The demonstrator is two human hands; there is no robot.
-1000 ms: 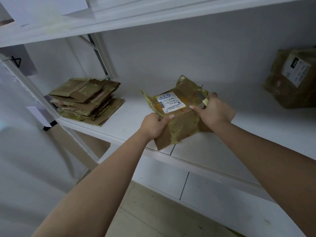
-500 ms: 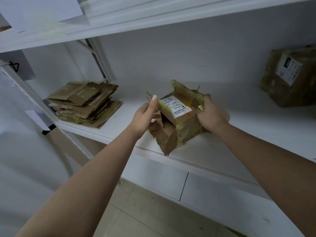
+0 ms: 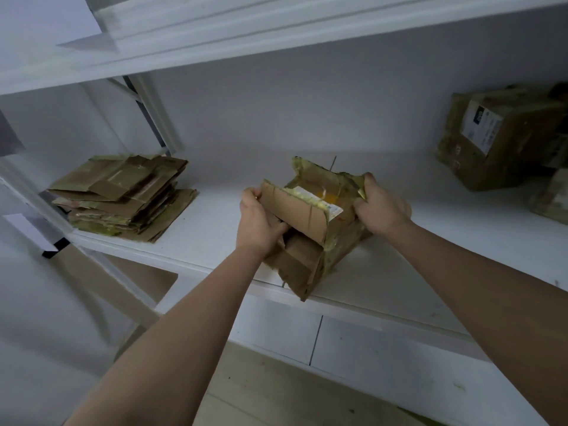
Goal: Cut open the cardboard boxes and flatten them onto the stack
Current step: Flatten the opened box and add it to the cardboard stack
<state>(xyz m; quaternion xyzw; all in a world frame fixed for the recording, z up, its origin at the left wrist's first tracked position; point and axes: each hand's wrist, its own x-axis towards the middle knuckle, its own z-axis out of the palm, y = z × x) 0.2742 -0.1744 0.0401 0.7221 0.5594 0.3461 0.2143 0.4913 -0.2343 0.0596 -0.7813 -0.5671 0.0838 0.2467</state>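
I see the cut box [image 3: 310, 229] in the middle of the frame, resting on the front part of the white shelf [image 3: 415, 272] with its lower corner poking past the shelf edge. 1 second ago it lay nearly flat between both hands with the label facing up; half a second ago it was already bulging, and now it stands opened into a hollow shape, the label side tipped toward the back and a plain flap folded forward over the top.

My left hand [image 3: 261, 221] has shifted from pinching the near edge to gripping the left flap, fingers curled into the opening. My right hand [image 3: 382, 207] holds the right wall as it did before, its grip clamped over the torn upper edge. I cannot see any cutter in either hand.

I read this as the box being pulled apart at its seams so the panels can be pressed down; it is opened but not yet flat. The stack [image 3: 123, 196] of flattened cardboard waits at the left of the frame on the same shelf, well apart from the box. At least 1 uncut box [image 3: 501, 133] sits at the upper right, so more work remains.
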